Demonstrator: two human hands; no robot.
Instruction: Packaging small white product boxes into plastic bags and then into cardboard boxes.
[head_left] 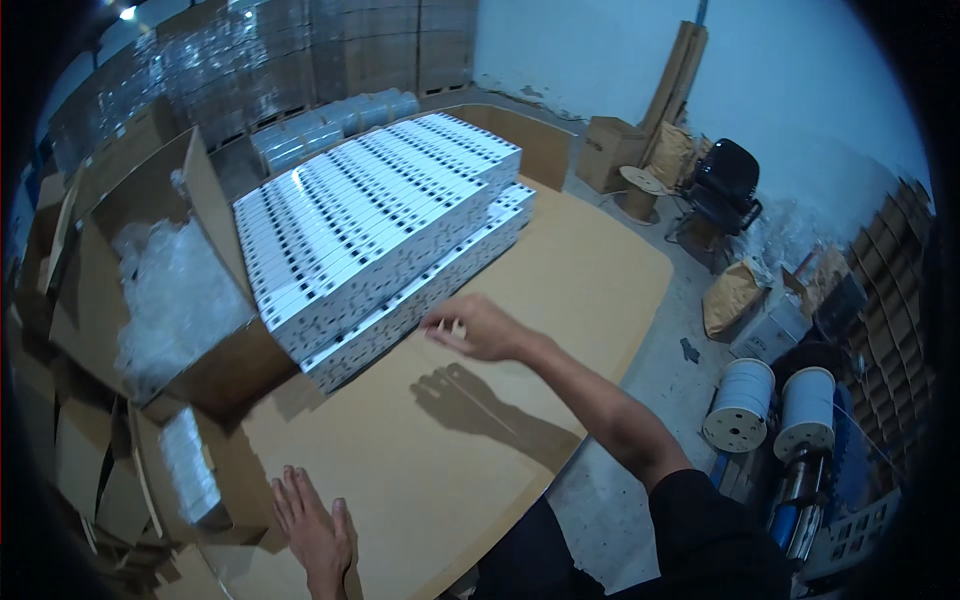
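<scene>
My left hand (pixel 315 535) lies palm down at the near left of the tan tabletop (pixel 560 290), fingers stretched out, holding nothing. Above the middle of the table is my right hand (pixel 480 328), its fingers loosely bent with a gap between thumb and fingers; I see no object in it. Its shadow falls on the board below. Just beyond its fingertips stands a large stack of long white boxes (pixel 390 195) with small dark square marks, laid side by side in layers. A lower layer (pixel 440 285) juts out toward me.
To the left, an open carton (pixel 225 365) holds crumpled clear plastic bags (pixel 185 300); a smaller carton (pixel 245 490) sits nearer. Wrapped rolls (pixel 335 125) lie behind the stack. Rightward on the floor are a black chair (pixel 727 180), paper sacks (pixel 735 298) and white spools (pixel 742 390).
</scene>
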